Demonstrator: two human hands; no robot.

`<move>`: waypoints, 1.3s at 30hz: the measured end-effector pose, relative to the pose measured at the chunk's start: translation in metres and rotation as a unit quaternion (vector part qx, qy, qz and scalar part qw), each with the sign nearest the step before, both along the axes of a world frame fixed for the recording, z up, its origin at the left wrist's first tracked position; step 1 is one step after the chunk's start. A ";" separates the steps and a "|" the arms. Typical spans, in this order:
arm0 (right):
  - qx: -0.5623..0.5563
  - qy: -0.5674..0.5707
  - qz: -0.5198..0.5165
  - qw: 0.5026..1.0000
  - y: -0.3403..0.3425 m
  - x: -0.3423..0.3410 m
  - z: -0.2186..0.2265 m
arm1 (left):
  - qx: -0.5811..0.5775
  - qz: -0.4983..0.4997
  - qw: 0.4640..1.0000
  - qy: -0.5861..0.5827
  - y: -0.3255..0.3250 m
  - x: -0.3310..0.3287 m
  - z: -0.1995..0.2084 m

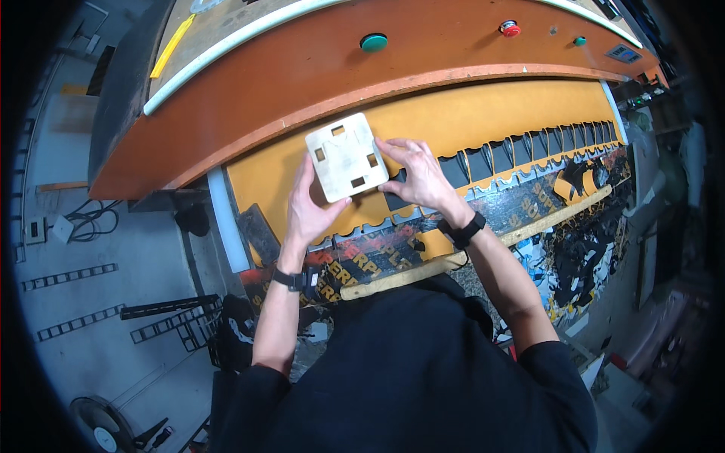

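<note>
Between my two hands is a pale square plate [347,158] with rounded corners and several small rectangular cut-outs, tilted a little. My left hand [308,205] grips its lower left edge, thumb at the bottom corner. On the opposite side, my right hand [420,175] holds the right edge with fingers above and thumb below. Under the plate lies a yellow-orange sheet [513,106], with a row of cut-out shapes along its near side. What is on the underside of the plate is hidden.
An orange machine beam [445,45] spans the far side, with a green button [373,42] and a red button [510,29]. A yellow cutter [172,45] lies on top. A wooden bar [404,276] runs along the near edge; dark scraps [578,272] are piled at right.
</note>
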State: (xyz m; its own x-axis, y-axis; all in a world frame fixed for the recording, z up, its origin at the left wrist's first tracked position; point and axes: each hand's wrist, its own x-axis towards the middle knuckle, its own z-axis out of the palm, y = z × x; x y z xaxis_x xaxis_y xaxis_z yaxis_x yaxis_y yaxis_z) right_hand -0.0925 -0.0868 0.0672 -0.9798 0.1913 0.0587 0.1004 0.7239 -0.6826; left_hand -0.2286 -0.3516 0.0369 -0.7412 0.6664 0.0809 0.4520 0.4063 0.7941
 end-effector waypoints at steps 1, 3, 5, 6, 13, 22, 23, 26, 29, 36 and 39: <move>0.000 0.000 0.001 1.000 -0.001 0.002 -0.003 | 0.000 -0.004 1.000 0.000 0.004 -0.002 0.001; -0.002 -0.002 -0.023 1.000 -0.001 0.007 -0.014 | 0.000 -0.008 1.000 0.000 0.006 0.002 0.001; -0.007 -0.014 -0.020 1.000 -0.002 0.018 -0.025 | -0.015 -0.013 1.000 -0.006 0.002 0.011 -0.004; -0.011 -0.018 -0.020 1.000 -0.004 0.023 -0.030 | -0.021 -0.013 1.000 -0.017 0.000 0.017 -0.008; -0.022 -0.064 0.002 0.998 -0.023 0.068 -0.064 | -0.052 -0.029 0.998 -0.018 -0.023 0.062 -0.033; -0.042 -0.027 0.013 0.999 -0.025 0.083 -0.082 | -0.039 -0.031 0.999 0.003 -0.031 0.074 -0.055; -0.043 -0.027 0.016 0.999 -0.026 0.083 -0.083 | -0.040 -0.032 0.999 0.010 -0.032 0.075 -0.056; -0.049 -0.024 0.025 0.998 -0.025 0.084 -0.085 | -0.049 -0.032 0.998 0.013 -0.036 0.077 -0.057; -0.067 0.001 0.028 0.997 -0.024 0.085 -0.087 | -0.062 -0.027 0.998 0.016 -0.033 0.081 -0.056; -0.096 0.000 0.004 0.995 -0.022 0.090 -0.082 | -0.072 -0.031 0.996 0.049 -0.027 0.078 -0.056; -0.086 0.000 -0.004 0.996 -0.028 0.088 -0.083 | -0.065 -0.035 0.996 0.041 -0.032 0.073 -0.055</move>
